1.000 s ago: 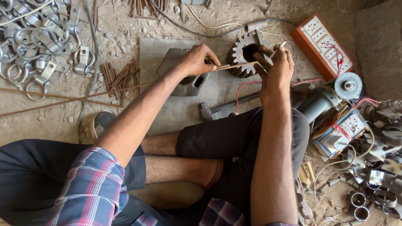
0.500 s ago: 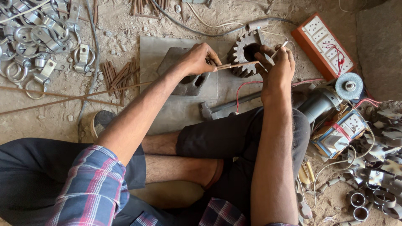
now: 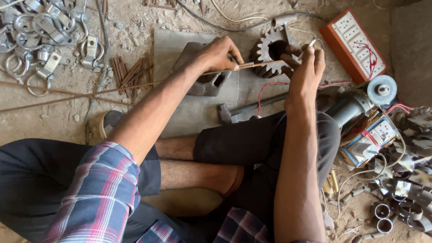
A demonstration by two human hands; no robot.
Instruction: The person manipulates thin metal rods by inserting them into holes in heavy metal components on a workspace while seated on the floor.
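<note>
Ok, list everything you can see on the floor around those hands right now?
thin rod: one, copper-coloured, held between both hands
gear: one, dark grey, under the rod
metal block: one, grey, on flat plate
hammer: one, dark, near knee
socket board: one, orange and white, upper right
angle grinder: one, grey, right
pipe clamps: many, silver, upper left
rod pieces: bundle, brown
left hand: grips rod
right hand: pinches rod's end
</note>
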